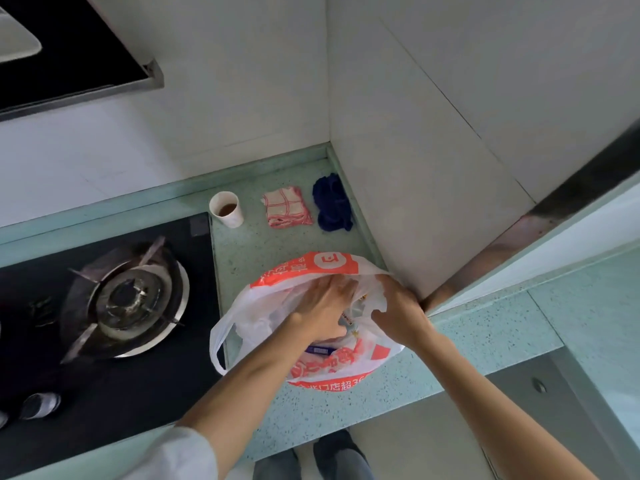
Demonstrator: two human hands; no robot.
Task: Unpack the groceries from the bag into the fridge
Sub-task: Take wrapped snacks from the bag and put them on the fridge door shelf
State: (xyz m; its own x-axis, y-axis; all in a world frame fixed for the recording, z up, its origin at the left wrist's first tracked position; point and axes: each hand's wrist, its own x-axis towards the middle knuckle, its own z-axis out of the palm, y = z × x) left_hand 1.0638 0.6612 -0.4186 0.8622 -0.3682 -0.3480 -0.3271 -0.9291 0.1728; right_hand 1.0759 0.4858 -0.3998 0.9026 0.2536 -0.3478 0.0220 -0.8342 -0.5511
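**A:** Why did you have the plastic grocery bag (322, 327) where it was?

**B:** You had it sitting on the green countertop (263, 244), just right of the gas hob (114, 306) and in front of the paper cup (227, 209), near the counter's front edge. That gave you a firm base, so both hands were free to work the mouth open.

**A:** And the hands?

**B:** Your right hand (394, 306) was closed on the bag's right rim, pinching the film and pulling it outward. I'd judge that was to hold the mouth wide. Your left hand (325, 306) was reaching in, fingers spread flat and loosely open over the contents. I couldn't tell whether it had hold of anything yet.

**A:** Where were the groceries?

**B:** All in the bag. A white pack with small print and a dark blue label (320, 349) showed through the opening. No fridge interior was visible, so nothing looked unpacked.

**A:** Any writing?

**B:** The bag was white with orange-red panels. Along the near edge you could read white Chinese characters, something like "门店超", followed by digits starting with 3. A round white logo (327, 261) sat on the far panel. The rest was too crumpled to read.

**A:** Anything behind the cup's line?

**B:** To the right of the cup lay a red-checked cloth (285, 209) and a dark blue rag (332, 202), clear of your work.
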